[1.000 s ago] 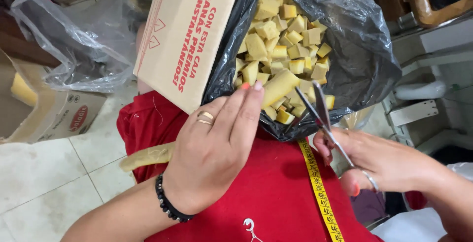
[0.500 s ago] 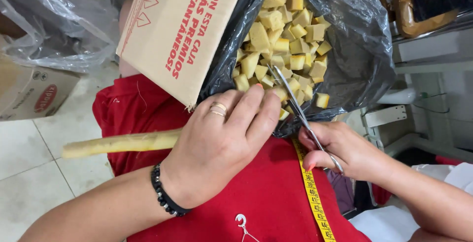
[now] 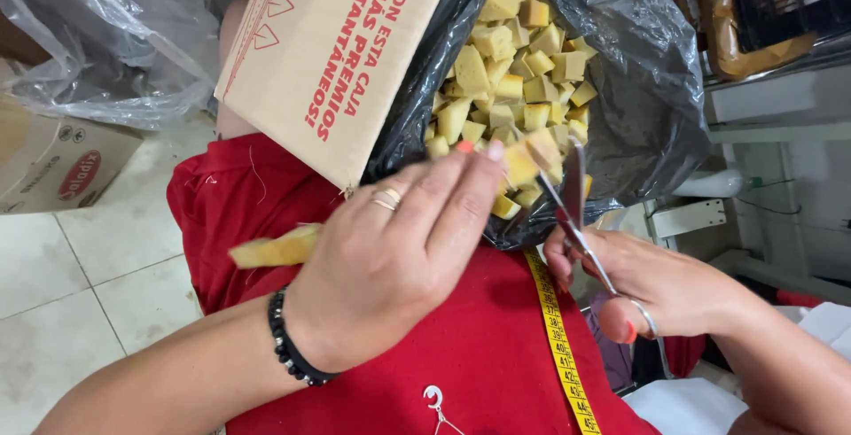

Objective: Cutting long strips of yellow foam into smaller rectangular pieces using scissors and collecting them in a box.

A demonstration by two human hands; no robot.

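While the camera looks straight down from the person's head, two bare hands work over a lap covered in red cloth [image 3: 461,355]. The left hand [image 3: 390,267], with a ring on one finger and a dark bead bracelet [image 3: 288,351] at the wrist, is wrapped around a long yellow foam strip [image 3: 270,247]. One end of the strip sticks out past the wrist toward the left; the other end [image 3: 523,162] shows beyond the fingertips, pinched between fingers and thumb.

The right hand [image 3: 660,289] holds a pair of scissors [image 3: 567,205], with fingers through the handle loops. The blades are parted and sit around the tip of the foam strip, just beside the left fingertips.

Directly beyond the hands, a black plastic bag [image 3: 647,89] lies open, its lower edge resting against the red cloth. It is filled with many small yellow foam cubes [image 3: 514,72]. The strip's tip and the scissor blades hang over the bag's near edge.

A brown cardboard box [image 3: 328,54] with red print leans against the bag's left side. A yellow measuring tape [image 3: 563,355] runs down the red cloth between the two wrists. At the upper left, a clear plastic bag [image 3: 115,36] and another cardboard box [image 3: 53,165] rest on a pale tiled floor [image 3: 80,284].
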